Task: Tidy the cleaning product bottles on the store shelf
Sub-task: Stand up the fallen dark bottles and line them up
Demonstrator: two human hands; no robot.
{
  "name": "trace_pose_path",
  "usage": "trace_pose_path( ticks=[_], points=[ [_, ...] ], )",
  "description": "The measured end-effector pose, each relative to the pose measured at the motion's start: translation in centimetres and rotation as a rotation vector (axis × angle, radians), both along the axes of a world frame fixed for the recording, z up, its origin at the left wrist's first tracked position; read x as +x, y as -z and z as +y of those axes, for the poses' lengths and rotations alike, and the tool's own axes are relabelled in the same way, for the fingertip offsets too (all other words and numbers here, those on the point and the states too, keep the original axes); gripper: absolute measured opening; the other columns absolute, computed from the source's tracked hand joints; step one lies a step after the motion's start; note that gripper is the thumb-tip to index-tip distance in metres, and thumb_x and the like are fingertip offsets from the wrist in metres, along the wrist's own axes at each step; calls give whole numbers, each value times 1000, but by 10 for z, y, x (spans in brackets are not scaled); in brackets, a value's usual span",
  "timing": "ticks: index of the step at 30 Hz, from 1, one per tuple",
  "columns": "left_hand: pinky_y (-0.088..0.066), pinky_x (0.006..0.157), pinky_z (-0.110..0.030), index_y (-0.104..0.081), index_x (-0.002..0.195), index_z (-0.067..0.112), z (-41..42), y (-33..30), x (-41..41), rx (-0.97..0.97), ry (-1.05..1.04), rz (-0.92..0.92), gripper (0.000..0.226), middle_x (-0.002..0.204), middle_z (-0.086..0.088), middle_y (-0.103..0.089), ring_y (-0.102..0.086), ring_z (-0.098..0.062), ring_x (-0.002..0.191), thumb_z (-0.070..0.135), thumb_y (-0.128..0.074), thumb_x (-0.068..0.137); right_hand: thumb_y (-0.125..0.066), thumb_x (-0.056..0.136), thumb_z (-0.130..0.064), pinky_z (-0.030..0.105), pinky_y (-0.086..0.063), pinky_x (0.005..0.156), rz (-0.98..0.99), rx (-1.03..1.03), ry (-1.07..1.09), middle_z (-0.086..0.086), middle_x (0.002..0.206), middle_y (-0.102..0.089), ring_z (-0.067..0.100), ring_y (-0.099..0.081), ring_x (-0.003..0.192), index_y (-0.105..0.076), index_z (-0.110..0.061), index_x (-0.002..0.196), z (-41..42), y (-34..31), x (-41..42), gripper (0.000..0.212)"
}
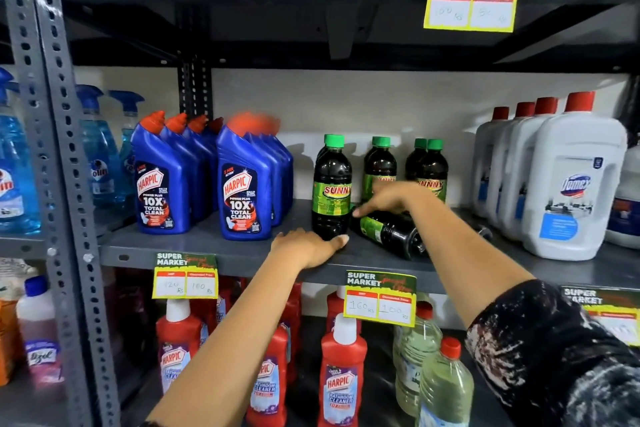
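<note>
On the grey middle shelf (pixel 214 251) a dark Sunny bottle with a green cap (pixel 331 184) stands upright at the front. Another Sunny bottle (pixel 391 234) lies on its side just to its right. My right hand (pixel 391 198) rests on top of the fallen bottle near its neck, fingers curled over it. My left hand (pixel 308 248) lies flat on the shelf, fingertips touching the upright bottle's base, holding nothing. Three more Sunny bottles (pixel 431 172) stand behind. Blue Harpic bottles (pixel 242 191) stand in two rows to the left.
White Domex jugs with red caps (pixel 571 184) crowd the shelf's right end. Blue spray bottles (pixel 100 156) stand in the left bay behind a perforated upright (pixel 52 149). Red Harpic bottles (pixel 341 378) and clear bottles (pixel 445 388) fill the shelf below. Price tags (pixel 380 298) hang off the edge.
</note>
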State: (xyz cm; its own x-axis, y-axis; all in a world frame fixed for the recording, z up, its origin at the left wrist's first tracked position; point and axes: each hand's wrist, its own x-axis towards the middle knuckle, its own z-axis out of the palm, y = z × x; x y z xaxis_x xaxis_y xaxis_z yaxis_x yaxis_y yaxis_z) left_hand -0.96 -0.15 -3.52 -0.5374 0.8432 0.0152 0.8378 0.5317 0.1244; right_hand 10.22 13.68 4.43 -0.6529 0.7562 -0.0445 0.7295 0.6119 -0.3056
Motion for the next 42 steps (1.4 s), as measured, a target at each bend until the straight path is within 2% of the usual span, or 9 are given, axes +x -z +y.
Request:
trace_pose_path(
  ticks=[6, 10, 15, 18, 21, 24, 31, 37, 42],
  points=[
    [-19, 117, -41, -19, 151, 9, 6, 14, -2, 102, -15, 60, 95, 158, -13, -24, -23, -25, 145, 76, -21, 84, -81, 66, -38, 42, -48, 99, 230, 205, 35, 15, 137, -53, 34, -54, 123, -19, -12, 149, 1, 26, -15, 106],
    [-26, 112, -40, -31, 147, 8, 4, 16, 0, 155, -11, 92, 85, 153, -14, -33, -33, -27, 140, 69, -21, 89, -77, 71, -38, 44, -51, 92, 672, 324, 71, 16, 124, -62, 36, -60, 113, -30, -18, 143, 4, 22, -8, 88],
    [-42, 65, -29, -70, 90, 13, -8, 37, 15, 464, -38, 376, 56, 95, -6, -71, -67, -24, 84, 45, -24, 95, -70, 77, -48, 37, -47, 99, 1128, 305, 26, 9, 131, -59, 24, -55, 121, -45, -18, 138, 8, 40, 9, 73],
    [-46, 61, -29, -71, 74, 15, -15, 59, 17, 654, 12, 556, 44, 74, 1, -72, -66, -17, 64, 31, -34, 91, -71, 77, -45, 34, -47, 98, 1202, 274, -4, 4, 130, -59, 19, -56, 118, -47, -19, 134, 9, 45, 18, 67],
    [-47, 66, -30, -71, 72, 15, -15, 62, 17, 722, -1, 575, 39, 73, 2, -72, -66, -15, 65, 25, -37, 89, -73, 79, -33, -2, -37, 80, 1219, 225, -77, -6, 121, -58, 5, -54, 104, -47, -17, 131, 3, 44, 27, 60],
    [-48, 68, -30, -74, 73, 14, -11, 65, 17, 772, -14, 589, 39, 75, 1, -74, -68, -15, 67, 24, -39, 87, -72, 82, -24, -10, -33, 67, 1207, 162, -111, -12, 112, -53, -9, -51, 86, -45, -17, 131, 1, 44, 36, 57],
    [-49, 65, -32, -73, 73, 12, -10, 65, 16, 828, -4, 610, 37, 74, -1, -74, -69, -17, 67, 22, -41, 88, -67, 85, -37, 23, -36, 87, 1085, -31, -145, -7, 117, -50, 12, -51, 106, -36, -17, 138, -4, 20, 52, 65],
    [-47, 62, -34, -72, 68, 11, -9, 68, 15, 859, -6, 617, 38, 69, -2, -72, -68, -19, 64, 22, -41, 87, -71, 76, -50, 25, -40, 73, 941, 282, 23, 2, 90, -58, 17, -55, 86, -66, -10, 108, 2, -39, 46, 52],
    [-45, 62, -34, -72, 68, 12, -8, 69, 13, 876, -3, 616, 40, 69, -1, -72, -66, -18, 63, 24, -39, 88, -82, 67, -41, 37, -54, 85, 848, 293, 55, 7, 92, -66, 26, -63, 82, -70, -13, 93, 5, -58, 38, 40]
  ],
)
